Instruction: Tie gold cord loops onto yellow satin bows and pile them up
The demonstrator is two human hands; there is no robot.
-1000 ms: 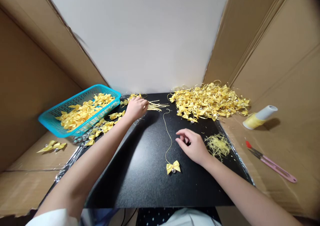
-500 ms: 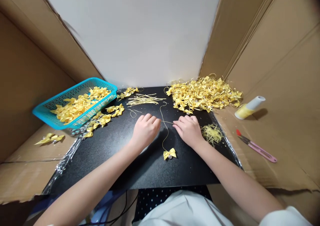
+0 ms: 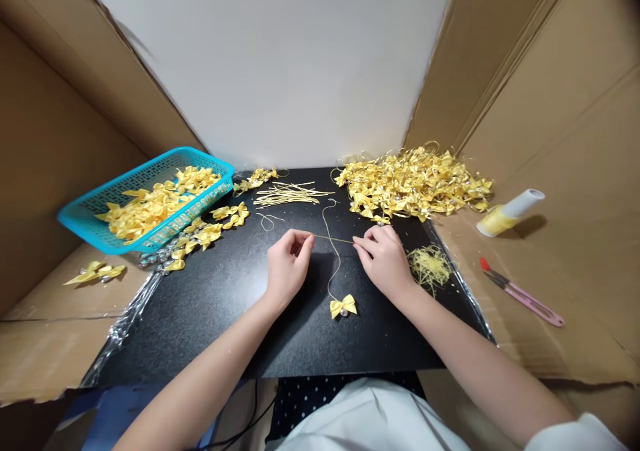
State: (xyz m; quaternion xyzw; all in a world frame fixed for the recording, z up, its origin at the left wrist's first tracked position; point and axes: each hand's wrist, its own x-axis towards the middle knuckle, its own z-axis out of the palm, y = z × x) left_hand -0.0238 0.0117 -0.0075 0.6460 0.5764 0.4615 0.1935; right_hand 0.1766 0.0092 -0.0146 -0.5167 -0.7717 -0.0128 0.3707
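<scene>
Left hand (image 3: 289, 264) has moved from the strand bundle (image 3: 289, 194) toward mid-counter (image 3: 200, 331) since the first frame. Its grip and the right hand's (image 3: 384, 264) pinch a straight cord (image 3: 341, 240), axis 9-to-3 o'clock. Bow (image 3: 343, 307) lies at 6 o'clock from the cord, nearer the right hand.

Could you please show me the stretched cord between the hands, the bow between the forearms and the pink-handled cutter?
Stretched cord (image 3: 333, 240), head view: middle of its visible length.
Bow (image 3: 343, 305), head view: its middle.
Pink-handled cutter (image 3: 515, 290), head view: blade end of its handle.
</scene>
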